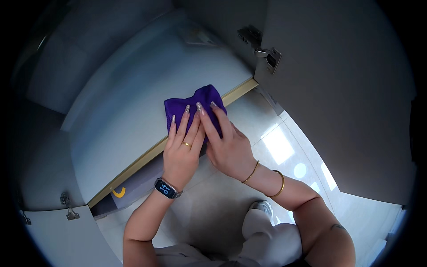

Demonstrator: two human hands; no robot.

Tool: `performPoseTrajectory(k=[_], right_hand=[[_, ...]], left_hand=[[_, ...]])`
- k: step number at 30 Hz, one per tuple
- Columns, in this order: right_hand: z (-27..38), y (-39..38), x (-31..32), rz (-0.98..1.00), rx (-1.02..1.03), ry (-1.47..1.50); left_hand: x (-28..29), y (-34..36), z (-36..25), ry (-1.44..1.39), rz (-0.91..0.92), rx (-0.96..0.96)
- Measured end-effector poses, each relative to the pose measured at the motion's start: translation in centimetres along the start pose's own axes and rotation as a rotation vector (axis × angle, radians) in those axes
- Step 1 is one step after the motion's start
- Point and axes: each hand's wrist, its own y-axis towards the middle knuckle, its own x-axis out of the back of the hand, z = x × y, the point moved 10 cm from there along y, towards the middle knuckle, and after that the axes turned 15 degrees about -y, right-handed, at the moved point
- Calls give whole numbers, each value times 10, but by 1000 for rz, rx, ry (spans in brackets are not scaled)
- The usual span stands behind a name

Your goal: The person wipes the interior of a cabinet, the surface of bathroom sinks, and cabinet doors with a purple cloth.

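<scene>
A purple cloth (202, 95) lies folded over the front edge of a pale cabinet shelf (129, 115). My left hand (183, 153) rests on the cloth's left part, fingers stretched out and pressing it flat; a ring and a wristwatch (166, 188) are on that arm. My right hand (229, 144) lies on the cloth's right side with its fingers extended, its fingertips close beside the left hand's. Two gold bracelets (276, 183) circle the right wrist and forearm. The cloth's lower part is hidden under both hands.
A gold-coloured trim (133, 168) runs along the shelf's front edge. At right stands an open grey door (342, 98) with a metal hinge (269, 58); another open door (58, 233) is at lower left. Below is the tiled floor (195, 218), with my shoe (261, 206) on it.
</scene>
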Motion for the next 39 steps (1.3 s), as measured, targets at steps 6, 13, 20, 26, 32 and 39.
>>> performPoseTrajectory(k=[6, 13, 20, 26, 32, 39], right_hand=[[-40, 23, 19, -18, -145, -231], [-58, 15, 20, -7, -186, -270], [-19, 4, 23, -10, -21, -129], [-24, 12, 22, -28, 24, -238], [-73, 19, 30, -65, -61, -315], [-49, 19, 28, -80, -20, -295]], left_hand=[[-28, 56, -18, -26, 34, -11], [-47, 82, -23, 23, 43, -130], [-8, 28, -38, 29, 19, -150], [-20, 33, -37, 12, -31, -123], [-58, 77, -53, 14, -76, -161], [-42, 64, -44, -7, 13, -144]])
